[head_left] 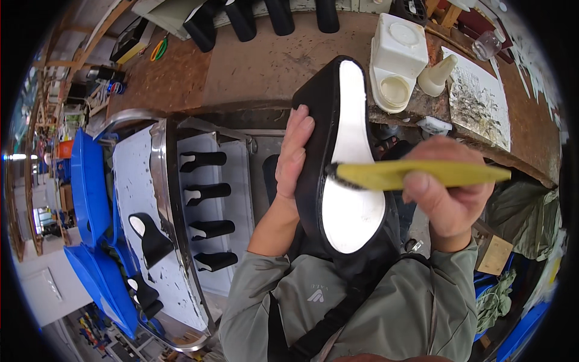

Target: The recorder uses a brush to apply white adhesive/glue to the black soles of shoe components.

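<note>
A black wedge shoe sole (352,123) with a white footbed-shaped face fills the middle, its narrow end pointing away from me. Along its left side lies my left hand (294,149), fingers stretched against the black wall and steadying it; the thumb is hidden. My right hand (453,202) grips a brush with a flat yellow handle (386,174). The dark bristles touch the left border of the white face, about midway along. Beyond the sole, a white plastic container (407,57) with a round opening of pale liquid stands on the bench.
More black wedge soles (208,194) lie on a pale rack (232,154) to my left, and others (280,18) stand along the bench (259,69) at the back. A cream conical bottle (437,75) stands beside a stained white sheet (479,99). Blue bins (90,187) are far left.
</note>
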{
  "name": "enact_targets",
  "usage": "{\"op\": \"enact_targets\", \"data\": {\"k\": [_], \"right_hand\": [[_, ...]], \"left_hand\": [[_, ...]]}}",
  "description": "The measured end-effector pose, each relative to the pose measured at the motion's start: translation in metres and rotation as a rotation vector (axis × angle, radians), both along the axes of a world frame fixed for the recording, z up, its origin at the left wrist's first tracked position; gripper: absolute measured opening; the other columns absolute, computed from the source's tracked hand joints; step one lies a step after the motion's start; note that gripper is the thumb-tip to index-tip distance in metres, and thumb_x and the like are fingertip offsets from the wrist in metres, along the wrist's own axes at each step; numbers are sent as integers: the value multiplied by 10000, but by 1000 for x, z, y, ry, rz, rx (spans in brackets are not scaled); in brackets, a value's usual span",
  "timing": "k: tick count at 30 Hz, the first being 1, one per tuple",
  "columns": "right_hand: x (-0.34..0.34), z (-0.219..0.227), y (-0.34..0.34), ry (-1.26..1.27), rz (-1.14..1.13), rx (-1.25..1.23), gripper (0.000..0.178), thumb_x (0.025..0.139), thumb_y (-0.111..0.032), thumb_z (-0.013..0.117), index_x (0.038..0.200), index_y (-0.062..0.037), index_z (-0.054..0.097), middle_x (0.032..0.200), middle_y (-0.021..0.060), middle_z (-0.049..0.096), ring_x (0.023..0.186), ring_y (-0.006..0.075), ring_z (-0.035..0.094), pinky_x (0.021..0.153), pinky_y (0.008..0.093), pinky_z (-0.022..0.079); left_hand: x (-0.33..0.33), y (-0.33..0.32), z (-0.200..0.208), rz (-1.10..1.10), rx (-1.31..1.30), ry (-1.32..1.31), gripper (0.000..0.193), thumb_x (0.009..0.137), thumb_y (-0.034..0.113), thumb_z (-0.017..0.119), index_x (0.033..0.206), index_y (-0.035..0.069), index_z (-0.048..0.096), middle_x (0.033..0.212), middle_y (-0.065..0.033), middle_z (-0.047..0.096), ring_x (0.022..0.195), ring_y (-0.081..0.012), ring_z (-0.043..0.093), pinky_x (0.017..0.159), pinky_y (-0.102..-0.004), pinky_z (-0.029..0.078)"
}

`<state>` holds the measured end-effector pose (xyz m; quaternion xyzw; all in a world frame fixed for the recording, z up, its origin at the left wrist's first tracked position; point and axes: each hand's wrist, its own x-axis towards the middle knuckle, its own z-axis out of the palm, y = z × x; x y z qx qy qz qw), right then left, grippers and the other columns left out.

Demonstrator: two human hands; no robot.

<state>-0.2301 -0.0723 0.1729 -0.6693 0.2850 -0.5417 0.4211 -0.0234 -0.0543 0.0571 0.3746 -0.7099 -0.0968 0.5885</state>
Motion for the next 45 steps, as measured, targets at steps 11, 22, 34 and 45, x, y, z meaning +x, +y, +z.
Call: {"op": "enact_targets", "data": {"k": [11, 22, 34, 45], "right_hand": [[-1, 18, 35, 111, 256, -284, 158, 717, -35, 742, 814, 65, 667, 664, 140, 656, 531, 197, 634, 469, 259, 485], [-11, 13, 54, 24, 302, -426, 219, 705, -119, 743, 776, 65, 649, 616, 142, 641, 467, 191, 608, 399, 258, 444], [-21, 14, 45, 26, 485, -541, 209, 724, -124, 730, 758, 70, 659, 632, 147, 649, 461, 174, 611, 377, 236, 415], [-22, 30, 6, 106, 784, -639, 194, 783, -132, 693, 754, 58, 670, 652, 148, 656, 457, 144, 589, 367, 219, 349]], "left_hand": [[-6, 18, -1, -61, -262, 154, 526, 810, 76, 665, 1247, 50, 373, 1262, -293, 490, 1160, -459, 501, 1001, -576, 356], [-10, 37, 18, -222, -81, 86, 587, 749, 84, 705, 1239, -8, 396, 1237, -266, 511, 1100, -413, 550, 952, -452, 438], [-17, 49, 35, -521, 351, 44, 662, 706, 151, 741, 1253, 7, 397, 1186, -176, 555, 1023, -346, 602, 850, -370, 494], [-22, 44, 50, -826, 671, -88, 612, 719, 226, 710, 1228, 40, 425, 1119, -137, 574, 940, -352, 611, 779, -387, 492]]}}
